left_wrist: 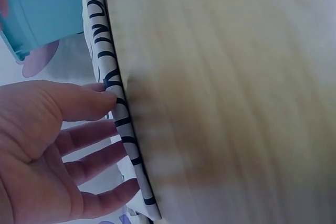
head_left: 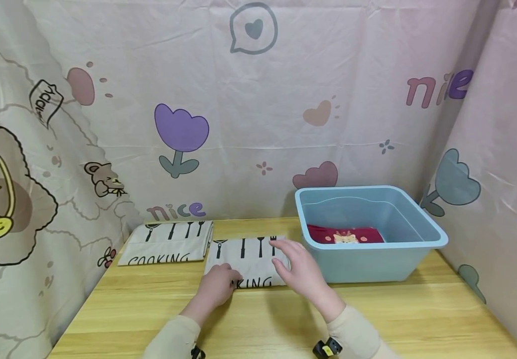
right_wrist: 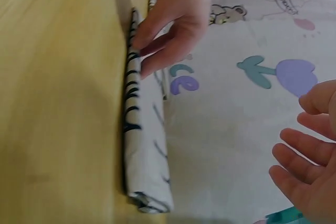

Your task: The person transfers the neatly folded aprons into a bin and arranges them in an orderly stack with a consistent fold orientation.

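A folded white cloth (head_left: pixel 251 263) with black cutlery prints and lettering lies on the table in the middle of the head view. My left hand (head_left: pixel 216 286) rests on its left front part, the thumb and fingertips touching the lettered edge in the left wrist view. Above the cloth's right end hovers my right hand (head_left: pixel 302 271), fingers spread and loosely bent, holding nothing. It appears apart from the cloth (right_wrist: pixel 147 161) in the right wrist view. A second folded cloth (head_left: pixel 166 244) with the same print lies to the left.
A light blue plastic bin (head_left: pixel 366 264) stands at the right, beside the middle cloth. Inside it lies a dark red item (head_left: pixel 303 234) with a cartoon animal print. Printed curtains (head_left: pixel 240 194) hang behind the wooden table (head_left: pixel 258 324) and along both sides.
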Available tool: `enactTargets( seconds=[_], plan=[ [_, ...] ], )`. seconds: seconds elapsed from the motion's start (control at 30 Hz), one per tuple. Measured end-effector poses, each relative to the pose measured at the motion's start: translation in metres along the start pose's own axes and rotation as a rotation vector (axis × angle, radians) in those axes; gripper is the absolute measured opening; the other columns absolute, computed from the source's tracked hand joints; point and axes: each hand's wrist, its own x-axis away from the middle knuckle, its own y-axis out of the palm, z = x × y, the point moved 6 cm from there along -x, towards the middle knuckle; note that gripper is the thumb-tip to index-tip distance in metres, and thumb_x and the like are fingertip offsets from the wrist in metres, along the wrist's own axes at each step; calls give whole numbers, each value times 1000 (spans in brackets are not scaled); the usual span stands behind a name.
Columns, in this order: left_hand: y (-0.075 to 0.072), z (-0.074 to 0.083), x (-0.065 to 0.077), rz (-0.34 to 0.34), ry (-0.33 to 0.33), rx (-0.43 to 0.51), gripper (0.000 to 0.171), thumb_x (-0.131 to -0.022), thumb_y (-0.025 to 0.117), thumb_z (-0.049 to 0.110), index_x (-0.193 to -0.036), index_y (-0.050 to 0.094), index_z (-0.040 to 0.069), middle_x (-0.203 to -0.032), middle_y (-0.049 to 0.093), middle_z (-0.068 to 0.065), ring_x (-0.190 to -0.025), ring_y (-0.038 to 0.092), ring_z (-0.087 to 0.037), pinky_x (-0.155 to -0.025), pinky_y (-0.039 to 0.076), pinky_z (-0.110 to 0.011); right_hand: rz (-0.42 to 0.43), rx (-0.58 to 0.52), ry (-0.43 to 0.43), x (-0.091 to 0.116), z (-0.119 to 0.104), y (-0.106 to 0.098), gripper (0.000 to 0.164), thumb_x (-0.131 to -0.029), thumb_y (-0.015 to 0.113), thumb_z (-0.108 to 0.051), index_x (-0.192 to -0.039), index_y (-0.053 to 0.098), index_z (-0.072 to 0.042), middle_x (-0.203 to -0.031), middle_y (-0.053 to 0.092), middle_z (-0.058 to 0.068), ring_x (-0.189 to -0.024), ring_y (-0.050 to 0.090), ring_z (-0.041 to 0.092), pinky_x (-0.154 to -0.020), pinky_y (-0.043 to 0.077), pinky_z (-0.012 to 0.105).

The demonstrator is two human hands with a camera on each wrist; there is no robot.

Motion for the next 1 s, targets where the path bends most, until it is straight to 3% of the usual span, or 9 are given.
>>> enactTargets(
  seconds=[0.47,1.0],
  plan=[
    [-9,12,25,-13,25,-10,27,-75,75,-3,-94,79,15,-80,58,1,-73,55,-21,-61,51,-36,-5,85,76,19,24,22,43,-84,75,-7,-125,63,0,-122,64,18,-111,61,34,-94,50,48],
    [-15,16,45,-23,61,-8,24,-73,77,0,-91,78,17,-80,59,3,-71,54,-19,-58,48,-31,-60,59,185,27,38,30,42,-88,72,-7,-127,61,2,-122,63,19,-107,63,35,-91,52,49]
  ],
)
